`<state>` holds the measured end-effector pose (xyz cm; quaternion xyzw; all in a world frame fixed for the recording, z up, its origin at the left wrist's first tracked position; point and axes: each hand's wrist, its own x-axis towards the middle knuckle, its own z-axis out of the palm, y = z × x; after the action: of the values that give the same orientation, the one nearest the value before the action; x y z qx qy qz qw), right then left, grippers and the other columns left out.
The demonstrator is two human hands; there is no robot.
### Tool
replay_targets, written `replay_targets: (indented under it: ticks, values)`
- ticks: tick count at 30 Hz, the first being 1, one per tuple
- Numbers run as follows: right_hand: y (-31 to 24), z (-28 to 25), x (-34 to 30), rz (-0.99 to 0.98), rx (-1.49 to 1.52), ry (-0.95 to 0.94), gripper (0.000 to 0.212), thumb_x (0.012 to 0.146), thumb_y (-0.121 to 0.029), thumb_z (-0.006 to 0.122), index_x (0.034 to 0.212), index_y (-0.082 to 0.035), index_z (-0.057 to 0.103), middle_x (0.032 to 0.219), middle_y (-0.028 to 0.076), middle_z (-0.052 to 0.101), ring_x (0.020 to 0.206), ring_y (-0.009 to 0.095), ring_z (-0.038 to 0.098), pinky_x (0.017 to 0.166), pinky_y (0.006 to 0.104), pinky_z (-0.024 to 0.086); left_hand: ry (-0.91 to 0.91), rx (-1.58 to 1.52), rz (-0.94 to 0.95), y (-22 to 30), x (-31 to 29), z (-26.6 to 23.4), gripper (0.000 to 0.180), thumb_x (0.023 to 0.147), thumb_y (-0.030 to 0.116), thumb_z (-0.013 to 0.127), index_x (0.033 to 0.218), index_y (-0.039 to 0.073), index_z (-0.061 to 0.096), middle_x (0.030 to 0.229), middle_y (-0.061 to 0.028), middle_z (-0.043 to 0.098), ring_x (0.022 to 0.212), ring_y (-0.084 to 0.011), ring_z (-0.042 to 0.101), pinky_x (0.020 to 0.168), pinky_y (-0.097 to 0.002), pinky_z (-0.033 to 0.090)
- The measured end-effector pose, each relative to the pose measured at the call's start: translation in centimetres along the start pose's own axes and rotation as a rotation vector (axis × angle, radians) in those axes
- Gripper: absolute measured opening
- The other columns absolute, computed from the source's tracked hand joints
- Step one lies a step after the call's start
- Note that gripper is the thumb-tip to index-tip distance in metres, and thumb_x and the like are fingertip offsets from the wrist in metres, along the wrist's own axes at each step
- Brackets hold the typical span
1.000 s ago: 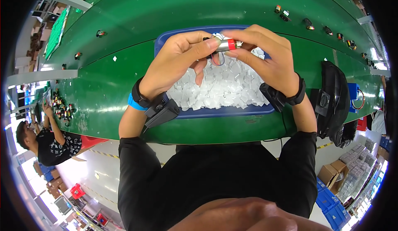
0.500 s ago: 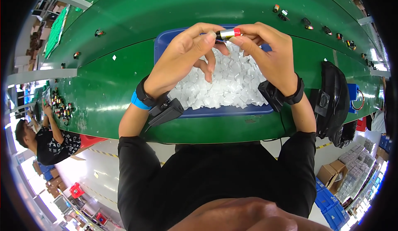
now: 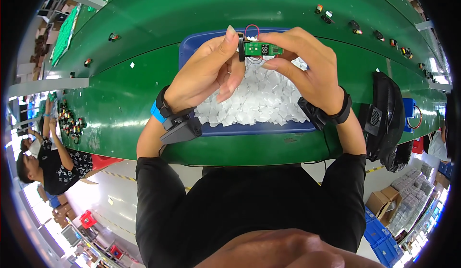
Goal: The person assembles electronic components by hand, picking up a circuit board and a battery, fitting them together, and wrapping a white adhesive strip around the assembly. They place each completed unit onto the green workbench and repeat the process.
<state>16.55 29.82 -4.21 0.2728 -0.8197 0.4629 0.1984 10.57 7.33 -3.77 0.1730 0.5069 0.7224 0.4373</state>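
Above a blue bin (image 3: 185, 51) full of small white square pieces (image 3: 252, 102), both hands hold one small electronic assembly. Its green circuit board (image 3: 253, 49) faces up, with a black two-digit display on it. A thin red wire (image 3: 252, 26) loops out above the board. My left hand (image 3: 204, 71) pinches the black end piece (image 3: 241, 48), its thumb raised along it and the lower fingers curled. At the other end, my right hand (image 3: 307, 61) grips the board between thumb and index finger. The assembly's underside is hidden.
Several small assemblies (image 3: 379, 35) lie along the table's far right, with a heap of them (image 3: 72, 124) at left. A black bag (image 3: 388, 109) lies right of the bin. At the left, another person (image 3: 55, 164) works at the green table (image 3: 125, 85).
The assembly has been turned over: a silver cylinder with a red end showed before, and now the green board and red wire show. My left thumb has lifted upright.
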Motion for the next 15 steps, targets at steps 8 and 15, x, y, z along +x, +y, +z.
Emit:
replay_targets:
  ticks: [8,15]
  values:
    - [-0.44,0.36,0.09,-0.032,0.068,0.087,0.038,0.082,0.003,0.077,0.118,-0.001,0.068,0.109,0.015,0.07,0.088,0.018,0.068,0.064,0.0252,0.057,0.013,0.028,0.029,0.31,-0.08,0.7,0.052,0.107,0.052,0.035,0.102,0.002,0.051,0.062,-0.0084,0.062,0.042,-0.0131,0.053,0.038,-0.0254,0.045]
    - [-0.22,-0.18,0.18,-0.049,0.061,0.063,0.033,0.082,0.004,0.076,0.114,0.001,0.07,0.107,0.015,0.071,0.084,0.018,0.069,0.063,0.0241,0.056,-0.001,0.004,0.004,0.08,0.13,0.17,0.052,0.107,0.051,0.034,0.105,0.002,0.052,0.065,-0.0089,0.064,0.042,-0.0138,0.055,0.039,-0.0257,0.046]
